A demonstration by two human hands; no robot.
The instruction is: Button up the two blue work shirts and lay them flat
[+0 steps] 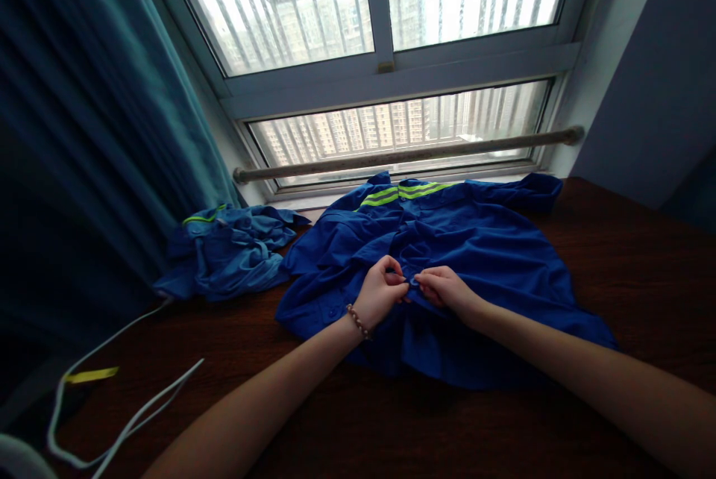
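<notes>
Your left hand [381,292] and right hand [447,289] pinch blue work shirt [492,248] at button [414,282], fingers [430,277] closed on it; shirt spreads toward twelve o'clock on worktop [643,248], crumpled garment [232,259] at nine o'clock.

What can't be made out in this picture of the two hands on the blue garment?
All in the head view:
Exact part of the blue garment pinched by the left hand and right hand: their fingers cover it.
Garment behind the right forearm: hidden.
Bunched blue cloth: its folds hide its full shape.
White cord: cut off by the bottom edge.
Buildings outside: too small and hazy for detail.
</notes>
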